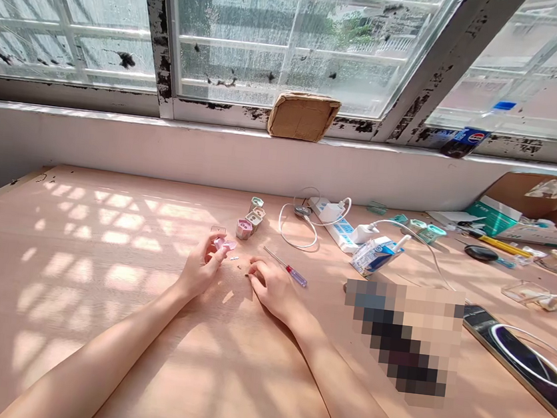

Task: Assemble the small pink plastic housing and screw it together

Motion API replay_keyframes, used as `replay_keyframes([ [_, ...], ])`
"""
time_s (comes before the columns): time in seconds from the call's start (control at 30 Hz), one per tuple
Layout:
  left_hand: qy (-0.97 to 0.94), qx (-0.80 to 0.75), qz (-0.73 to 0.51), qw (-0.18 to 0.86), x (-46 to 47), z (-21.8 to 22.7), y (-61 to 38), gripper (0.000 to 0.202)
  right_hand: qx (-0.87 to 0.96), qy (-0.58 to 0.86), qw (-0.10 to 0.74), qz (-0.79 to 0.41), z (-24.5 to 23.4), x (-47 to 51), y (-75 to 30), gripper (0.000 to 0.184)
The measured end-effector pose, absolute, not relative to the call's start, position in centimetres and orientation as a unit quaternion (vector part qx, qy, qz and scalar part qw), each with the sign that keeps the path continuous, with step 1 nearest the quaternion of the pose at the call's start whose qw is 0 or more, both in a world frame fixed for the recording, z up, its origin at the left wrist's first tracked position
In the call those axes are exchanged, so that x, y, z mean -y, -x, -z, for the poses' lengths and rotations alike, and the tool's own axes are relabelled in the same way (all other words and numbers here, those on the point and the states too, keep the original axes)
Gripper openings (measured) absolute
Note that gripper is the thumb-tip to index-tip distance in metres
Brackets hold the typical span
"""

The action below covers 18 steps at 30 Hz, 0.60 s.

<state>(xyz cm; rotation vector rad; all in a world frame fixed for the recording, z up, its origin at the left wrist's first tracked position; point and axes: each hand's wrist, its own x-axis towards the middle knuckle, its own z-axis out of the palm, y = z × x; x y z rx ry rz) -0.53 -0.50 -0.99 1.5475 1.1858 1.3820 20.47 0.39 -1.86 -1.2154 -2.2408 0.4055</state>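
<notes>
My left hand (200,266) is closed around a small pink plastic piece (225,244), held just above the wooden table. My right hand (272,285) rests on the table with its fingertips pinched together at the surface; what is between them is too small to make out. Tiny brownish bits (239,267) and a small whitish piece (234,258) lie between the hands. Right of them is a screwdriver (295,276) with a clear purple and red handle. Behind the hands stand several small hexagonal pieces, among them a pink one (243,229) and a green one (257,203).
A white power strip (339,228) with plugs and cables lies at the back, beside a blue and white drink carton (374,256). Farther right are a phone (523,358), a yellow cutter (503,245) and an open box (532,228). A cola bottle (467,140) leans on the windowsill.
</notes>
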Motion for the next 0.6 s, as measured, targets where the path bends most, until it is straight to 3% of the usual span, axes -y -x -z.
replay_keyframes([
  [0.6,-0.606,-0.459,-0.533,0.372,0.69,0.56,0.46,0.035,0.843,0.413,0.303,-0.165,1.76,-0.79,-20.87,0.013],
])
